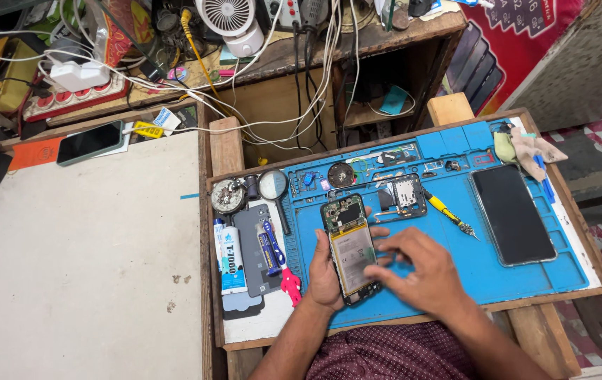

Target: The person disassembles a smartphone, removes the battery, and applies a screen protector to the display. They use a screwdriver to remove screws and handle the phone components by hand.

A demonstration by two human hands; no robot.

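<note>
The left hand (325, 271) holds the open phone (349, 246) from the side, just above the blue mat (519, 278) on the counter. The phone's long side points away from the person. The right hand (417, 271) touches its battery with bent fingers.

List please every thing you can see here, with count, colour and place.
opened phone with bare battery: one, black, held over blue mat
blue silicone work mat: one, on wooden tray
black glass phone screen: one, mat's right side
yellow-handled screwdriver: one, mid mat
round magnifier: one, mat's left edge
white glue tube: one, left of mat
green-cased phone: one, far left table
left hand: holds phone
right hand: fingers on phone
</note>
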